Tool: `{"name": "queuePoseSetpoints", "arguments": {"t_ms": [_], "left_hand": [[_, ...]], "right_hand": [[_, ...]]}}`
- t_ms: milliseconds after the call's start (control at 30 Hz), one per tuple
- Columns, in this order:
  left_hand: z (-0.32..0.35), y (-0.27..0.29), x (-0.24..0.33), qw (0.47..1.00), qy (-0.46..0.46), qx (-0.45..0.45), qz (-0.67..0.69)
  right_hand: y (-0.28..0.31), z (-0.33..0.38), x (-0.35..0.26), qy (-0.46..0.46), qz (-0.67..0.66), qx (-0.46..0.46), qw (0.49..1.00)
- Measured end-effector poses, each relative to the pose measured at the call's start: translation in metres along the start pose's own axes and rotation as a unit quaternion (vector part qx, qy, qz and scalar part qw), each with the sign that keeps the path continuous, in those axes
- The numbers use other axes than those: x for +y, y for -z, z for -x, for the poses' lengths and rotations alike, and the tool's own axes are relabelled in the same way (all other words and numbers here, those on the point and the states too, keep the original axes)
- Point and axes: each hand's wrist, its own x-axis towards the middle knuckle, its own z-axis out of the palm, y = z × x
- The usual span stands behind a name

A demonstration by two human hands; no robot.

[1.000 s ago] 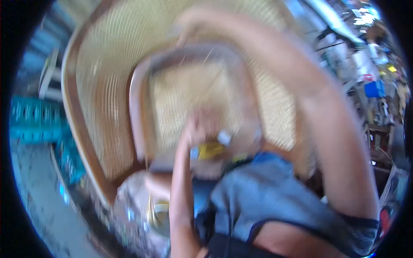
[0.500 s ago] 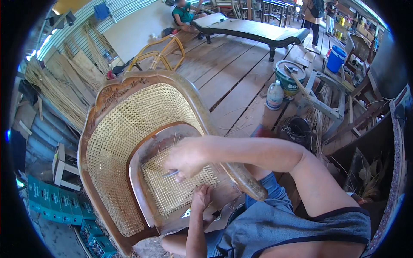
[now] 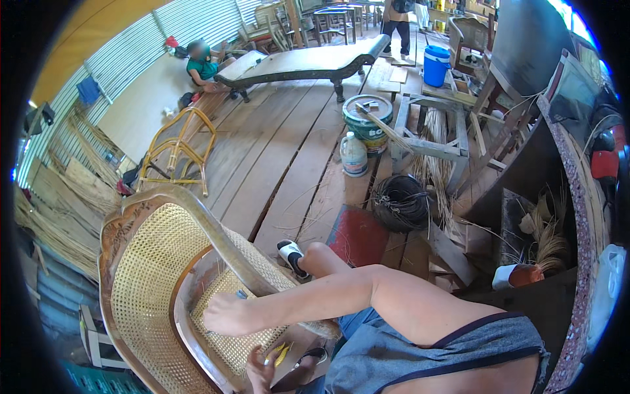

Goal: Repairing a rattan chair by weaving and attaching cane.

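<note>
A wooden armchair with a carved back rail (image 3: 123, 240) and woven cane panels stands in front of me at the lower left. My right hand (image 3: 228, 315) is closed in a fist over the cane seat (image 3: 239, 348). From the fist pokes the blue-grey end of a small tool (image 3: 243, 293); the rest of it is hidden in the fingers. At the seat's front edge, my left hand (image 3: 261, 371) has its fingers curved and apart. A small yellow thing (image 3: 281, 354) shows just beside those fingers, too little of it visible to name.
A rattan frame (image 3: 177, 154) and a long dark-legged daybed (image 3: 302, 69) stand beyond. To the right are a plastic jug (image 3: 354, 156), a paint bucket (image 3: 367, 121), a black coil (image 3: 401, 203), and a blue cooler (image 3: 436, 65). A person in green (image 3: 202, 65) sits at the far left.
The view has swung right, so the chair sits lower and further left. My right hand stays closed above the seat; the left hand's fingers now show spread at its front edge.
</note>
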Motion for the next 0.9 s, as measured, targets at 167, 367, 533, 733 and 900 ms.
{"name": "queuePoseSetpoints", "arguments": {"t_ms": [167,367,533,733,900], "left_hand": [[0.035,-0.018,0.006,0.965,-0.007,-0.032,-0.259],[0.018,-0.019,-0.033,0.969,-0.026,-0.029,-0.243],[0.015,-0.016,-0.045,0.947,-0.062,-0.066,-0.309],[0.013,-0.022,-0.034,0.969,0.134,-0.030,-0.205],[0.022,-0.017,-0.021,0.815,0.100,0.168,0.545]], "right_hand": [[-0.013,0.004,0.009,0.036,-0.036,0.052,0.997],[-0.014,0.008,0.026,0.089,-0.141,0.063,0.984],[0.017,0.003,0.017,0.026,0.017,-0.227,0.973],[0.036,-0.004,0.009,0.000,0.000,-0.263,0.965],[0.044,-0.004,0.012,0.023,-0.017,-0.200,0.979]]}}
